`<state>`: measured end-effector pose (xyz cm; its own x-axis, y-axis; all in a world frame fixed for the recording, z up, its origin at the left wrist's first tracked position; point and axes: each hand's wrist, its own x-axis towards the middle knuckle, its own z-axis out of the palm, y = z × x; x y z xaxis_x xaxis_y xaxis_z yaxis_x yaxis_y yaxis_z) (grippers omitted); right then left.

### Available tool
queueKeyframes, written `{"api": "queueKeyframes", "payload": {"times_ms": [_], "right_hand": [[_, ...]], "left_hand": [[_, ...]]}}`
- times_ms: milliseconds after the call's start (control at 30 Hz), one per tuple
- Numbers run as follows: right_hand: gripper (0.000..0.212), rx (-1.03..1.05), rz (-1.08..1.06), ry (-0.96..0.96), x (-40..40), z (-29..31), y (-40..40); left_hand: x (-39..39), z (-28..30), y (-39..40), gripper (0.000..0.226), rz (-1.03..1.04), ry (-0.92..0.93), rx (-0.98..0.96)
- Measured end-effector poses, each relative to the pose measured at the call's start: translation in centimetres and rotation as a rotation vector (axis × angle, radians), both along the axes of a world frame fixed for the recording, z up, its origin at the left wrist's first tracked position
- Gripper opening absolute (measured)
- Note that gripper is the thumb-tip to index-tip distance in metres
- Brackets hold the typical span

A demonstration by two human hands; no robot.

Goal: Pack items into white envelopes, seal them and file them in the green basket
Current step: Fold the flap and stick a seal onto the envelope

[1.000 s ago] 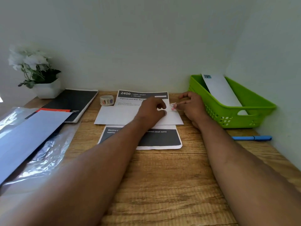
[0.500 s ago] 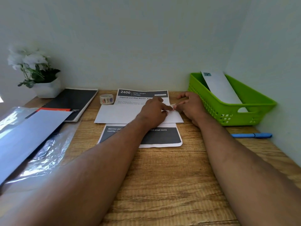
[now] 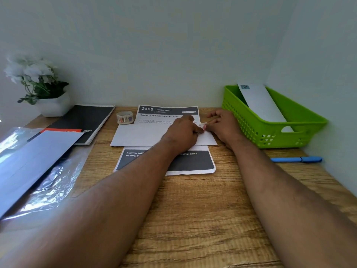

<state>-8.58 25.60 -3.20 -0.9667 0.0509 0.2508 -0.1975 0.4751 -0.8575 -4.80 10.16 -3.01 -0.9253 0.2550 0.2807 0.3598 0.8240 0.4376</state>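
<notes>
A white envelope (image 3: 139, 135) lies flat across a printed sheet (image 3: 168, 113) at the middle of the desk. My left hand (image 3: 183, 130) rests on its right part with the fingers curled, fingertips at a small sticker (image 3: 203, 125). My right hand (image 3: 224, 122) meets it there and pinches the sticker at the envelope's upper right. The green basket (image 3: 301, 120) stands at the right against the wall, with one white envelope (image 3: 260, 103) leaning inside it. A roll of patterned tape (image 3: 125, 117) sits just left of the sheet.
A blue pen (image 3: 296, 159) lies in front of the basket. A black notebook (image 3: 85, 120) and a white flower pot (image 3: 53, 105) stand at the back left. More white envelopes (image 3: 32, 157) lie on a clear plastic sleeve (image 3: 54, 188) at the left.
My left hand slid a little right along the envelope until its fingertips met my right hand at the sticker. My right hand has hardly moved.
</notes>
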Motion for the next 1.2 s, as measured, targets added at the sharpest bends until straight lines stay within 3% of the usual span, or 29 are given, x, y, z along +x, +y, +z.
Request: {"api": "queueKeyframes", "payload": {"times_ms": [300, 467, 600, 933, 1200], "right_hand": [[0.042, 0.051, -0.006, 0.016, 0.3, 0.0, -0.1], [0.025, 0.106, 0.015, 0.072, 0.7, 0.4, -0.3], [0.015, 0.156, 0.062, 0.042, 0.2, 0.1, -0.1], [0.023, 0.480, 0.043, 0.014, -0.6, -0.6, 0.5], [0.028, 0.473, 0.139, -0.014, 0.7, 0.2, 0.8]], "left_hand": [[0.4, 0.2, 0.4, 0.035, 0.062, 0.110, -0.222], [0.0, -0.1, 0.2, 0.035, 0.082, 0.035, -0.141], [-0.1, -0.1, 0.3, 0.040, 0.101, -0.011, -0.187], [0.0, 0.1, 0.6, 0.047, 0.156, -0.069, -0.335], [0.1, 0.4, -0.1, 0.048, 0.161, -0.101, -0.341]]}}
